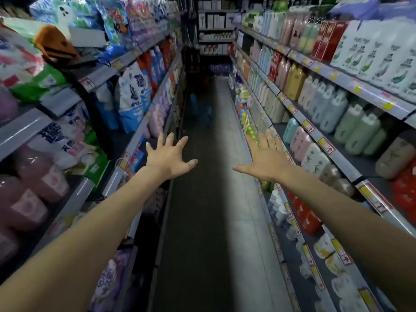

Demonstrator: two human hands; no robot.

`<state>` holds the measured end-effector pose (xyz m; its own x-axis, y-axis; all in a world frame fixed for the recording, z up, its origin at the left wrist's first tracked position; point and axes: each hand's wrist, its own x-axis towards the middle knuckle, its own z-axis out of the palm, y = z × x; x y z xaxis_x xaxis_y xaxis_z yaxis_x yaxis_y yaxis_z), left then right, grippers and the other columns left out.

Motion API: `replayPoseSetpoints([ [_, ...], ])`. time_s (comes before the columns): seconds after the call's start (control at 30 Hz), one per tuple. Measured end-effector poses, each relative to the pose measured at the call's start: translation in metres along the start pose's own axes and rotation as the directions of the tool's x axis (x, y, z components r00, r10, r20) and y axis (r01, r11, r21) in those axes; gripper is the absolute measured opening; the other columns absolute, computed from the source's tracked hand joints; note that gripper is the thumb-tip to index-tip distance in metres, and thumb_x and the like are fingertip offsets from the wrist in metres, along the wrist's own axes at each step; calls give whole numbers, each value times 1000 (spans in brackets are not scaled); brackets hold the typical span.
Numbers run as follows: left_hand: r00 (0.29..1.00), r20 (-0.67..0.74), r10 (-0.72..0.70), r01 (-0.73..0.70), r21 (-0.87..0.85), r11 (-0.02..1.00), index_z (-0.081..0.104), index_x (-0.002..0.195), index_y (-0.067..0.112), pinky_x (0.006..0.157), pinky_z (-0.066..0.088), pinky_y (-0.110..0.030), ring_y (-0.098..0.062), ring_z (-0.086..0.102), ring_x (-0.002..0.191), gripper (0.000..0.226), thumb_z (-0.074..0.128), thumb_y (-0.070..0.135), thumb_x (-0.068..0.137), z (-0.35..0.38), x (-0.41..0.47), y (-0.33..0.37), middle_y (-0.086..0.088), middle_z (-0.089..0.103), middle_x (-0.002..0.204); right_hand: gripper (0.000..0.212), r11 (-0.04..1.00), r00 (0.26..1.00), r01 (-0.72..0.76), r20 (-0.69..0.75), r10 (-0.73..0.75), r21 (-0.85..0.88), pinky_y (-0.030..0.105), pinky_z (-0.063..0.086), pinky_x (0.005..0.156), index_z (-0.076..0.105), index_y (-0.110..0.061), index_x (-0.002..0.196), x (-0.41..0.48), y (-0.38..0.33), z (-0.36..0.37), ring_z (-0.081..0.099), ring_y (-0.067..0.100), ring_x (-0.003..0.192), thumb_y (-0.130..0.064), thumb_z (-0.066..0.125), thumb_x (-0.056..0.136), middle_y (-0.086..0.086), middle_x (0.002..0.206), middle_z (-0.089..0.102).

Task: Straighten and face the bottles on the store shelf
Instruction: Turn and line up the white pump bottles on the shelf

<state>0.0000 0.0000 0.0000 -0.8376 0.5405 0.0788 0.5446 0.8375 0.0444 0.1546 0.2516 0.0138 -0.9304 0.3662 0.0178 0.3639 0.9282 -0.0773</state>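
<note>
Left hand (167,159): being held out over the aisle, fingers splayed wide, nothing being gripped.
Right hand (264,162): being held out likewise, fingers (263,143) straight and spread, nothing being pinched; it is being seen against the right-hand shelving (315,134) (contact cannot be told).
Bottles (358,129): being carried in upright rows on the right-hand shelving, near the right hand, well apart from the left hand.
Hidden: lower tiers on the right are being partly covered by the right forearm (337,210); bottles at the right border are being cut off by the frame.
Hard to make out: label print is being blurred throughout; the far end of the aisle is being lost in darkness.
Edges: the right-hand shelving is being fronted by rails lined with yellow-and-red price tags (326,146).
Left shelves: being filled with bags (132,95) and pink jugs (33,188); an orange item (56,45) is lying on an upper tier.
Open room: the tiled floor (216,199) is being shown as a narrow strip between the two shelf fronts, both arms being stretched above it.
</note>
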Motion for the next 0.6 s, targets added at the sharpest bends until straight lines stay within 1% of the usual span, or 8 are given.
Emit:
replayPoseSetpoints([
  [0.13,1000,22,-11,11,5,1000,11,163,42,121,13,-72,-36,2,160,94,36,88,85,6,53,-22,-7,13,173,116,1000,999,-9,49,9,-10,57,0,128,-5,-26,166,55,-13,1,-11,40,158,-89,46,82,17,173,-7],
  [0.33,999,33,-14,14,4,1000,13,163,40,121,13,-73,-37,4,160,94,37,87,85,34,126,-52,-8,14,172,113,997,999,37,13,-37,-62,57,5,128,1,-25,166,129,-25,19,-2,41,159,-86,48,84,18,172,1],
  [0.5,1000,28,2,-1,-17,1000,18,163,39,120,16,-72,-38,10,158,90,41,83,87,42,162,-64,-10,22,169,113,995,999,50,11,-49,-92,58,2,128,4,-23,166,172,-31,27,-3,42,159,-85,49,84,19,172,4],
  [0.6,999,45,5,-4,-18,1000,18,163,39,120,16,-73,-38,9,158,90,41,82,87,37,185,-69,-10,21,170,113,992,998,53,22,-51,-116,58,4,128,3,-23,166,195,-33,27,-3,41,159,-86,48,84,19,172,5],
])
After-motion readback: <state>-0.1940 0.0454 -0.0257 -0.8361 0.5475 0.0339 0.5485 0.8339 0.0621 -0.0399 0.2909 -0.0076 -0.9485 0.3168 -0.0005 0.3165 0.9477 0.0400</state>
